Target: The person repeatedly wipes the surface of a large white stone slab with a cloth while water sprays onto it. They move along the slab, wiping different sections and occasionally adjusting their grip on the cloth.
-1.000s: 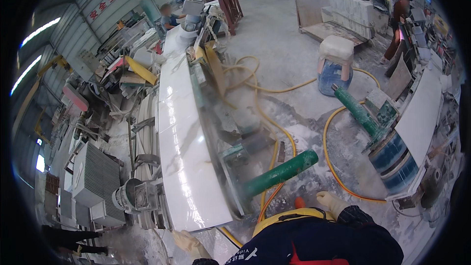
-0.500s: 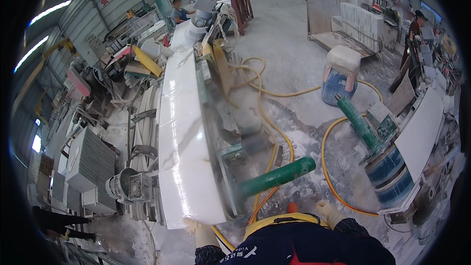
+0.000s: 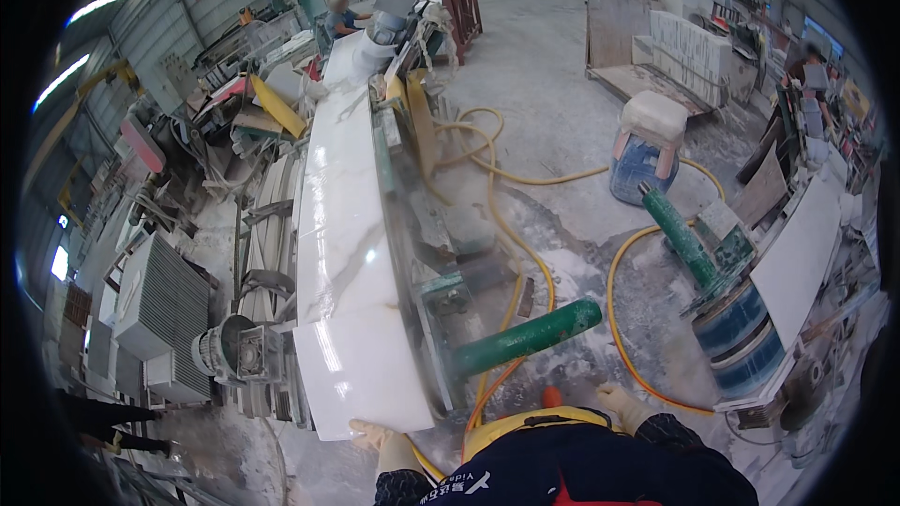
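Note:
My left hand (image 3: 377,436), in a pale glove, is at the near end of a long white marble slab (image 3: 361,356) with grey veining. Its fingers close on the slab's near edge; the underside of that grip is hidden. The polished slab lies along a machine bed that runs away from me, and a joint line crosses its surface near the front. Lower right of centre, my right hand (image 3: 626,407), also gloved, hangs beside my yellow apron edge (image 3: 534,418). Its fingers are loosely spread and nothing shows in them. A green roller (image 3: 530,337) sticks out from the bed between my hands.
A yellow hose (image 3: 547,281) winds over the dusty floor. To the right stand a blue drum with a padded top (image 3: 647,155) and another green roller (image 3: 680,234). A motor (image 3: 239,351) sits left of the bed. One person (image 3: 343,15) is at its far end, another (image 3: 808,75) far right.
The view has shifted slightly. My left hand stays at the slab's near edge. The person at the far end has turned, and the one at far right has changed posture.

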Action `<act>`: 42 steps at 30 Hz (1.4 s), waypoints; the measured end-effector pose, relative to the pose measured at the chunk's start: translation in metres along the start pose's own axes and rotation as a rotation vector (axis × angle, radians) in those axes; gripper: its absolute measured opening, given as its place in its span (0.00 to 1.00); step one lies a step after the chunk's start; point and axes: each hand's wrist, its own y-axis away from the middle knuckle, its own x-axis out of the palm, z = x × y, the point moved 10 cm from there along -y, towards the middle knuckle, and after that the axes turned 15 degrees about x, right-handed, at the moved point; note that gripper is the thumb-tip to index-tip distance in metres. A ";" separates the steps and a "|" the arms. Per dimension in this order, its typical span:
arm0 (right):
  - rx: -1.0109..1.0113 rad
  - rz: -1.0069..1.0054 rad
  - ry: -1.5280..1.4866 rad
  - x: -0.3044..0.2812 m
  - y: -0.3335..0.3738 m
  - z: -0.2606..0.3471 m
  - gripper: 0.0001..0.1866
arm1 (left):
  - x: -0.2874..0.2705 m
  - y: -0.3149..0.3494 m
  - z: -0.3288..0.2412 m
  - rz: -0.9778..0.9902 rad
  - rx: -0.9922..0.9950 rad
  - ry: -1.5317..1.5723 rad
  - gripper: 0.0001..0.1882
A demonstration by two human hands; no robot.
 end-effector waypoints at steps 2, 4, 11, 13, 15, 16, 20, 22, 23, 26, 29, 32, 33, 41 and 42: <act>-0.061 -0.004 0.001 -0.002 0.002 0.010 0.20 | 0.019 -0.004 0.011 -0.024 -0.079 0.280 0.30; -0.034 0.011 0.001 0.000 -0.001 0.010 0.20 | 0.047 -0.009 0.042 -0.356 -0.312 0.958 0.31; -0.104 -0.004 0.030 -0.004 0.002 0.028 0.18 | 0.121 -0.067 0.096 -0.683 -0.165 0.882 0.31; -0.098 -0.010 0.052 -0.006 0.003 0.029 0.18 | 0.121 -0.063 0.096 -0.698 -0.177 0.895 0.31; -0.090 0.004 0.055 -0.006 0.004 0.029 0.19 | 0.114 -0.044 0.093 -0.751 -0.290 1.042 0.30; -0.077 0.004 0.068 -0.006 0.003 0.028 0.19 | 0.109 -0.032 0.090 -0.784 -0.361 1.136 0.30; -0.106 0.035 0.088 -0.004 0.004 0.034 0.19 | 0.077 0.006 0.066 -0.844 -0.513 1.340 0.29; -0.088 0.041 0.114 -0.005 0.006 0.037 0.20 | 0.065 0.012 0.058 -0.867 -0.487 1.467 0.30; -0.098 0.057 0.101 -0.005 0.008 0.040 0.20 | 0.063 0.012 0.055 -0.869 -0.455 1.535 0.30; -0.077 0.079 0.108 -0.007 0.014 0.044 0.20 | 0.053 0.022 0.067 -0.881 -0.477 1.138 0.31; -0.076 0.092 0.141 -0.005 0.014 0.047 0.20 | 0.071 0.012 0.075 -0.969 -0.413 1.194 0.33; -0.100 0.109 0.181 0.004 0.009 0.054 0.21 | 0.091 -0.002 0.091 -0.979 -0.412 1.118 0.33; -0.152 0.109 0.176 0.007 0.011 0.062 0.21 | 0.094 -0.031 0.073 -0.570 -0.183 0.779 0.33; -0.208 0.148 0.247 0.012 0.039 0.101 0.19 | 0.120 0.003 0.098 -0.496 -0.611 1.017 0.35; -0.340 0.075 0.247 0.006 0.044 0.117 0.20 | 0.098 -0.006 0.081 -0.411 -0.335 0.767 0.35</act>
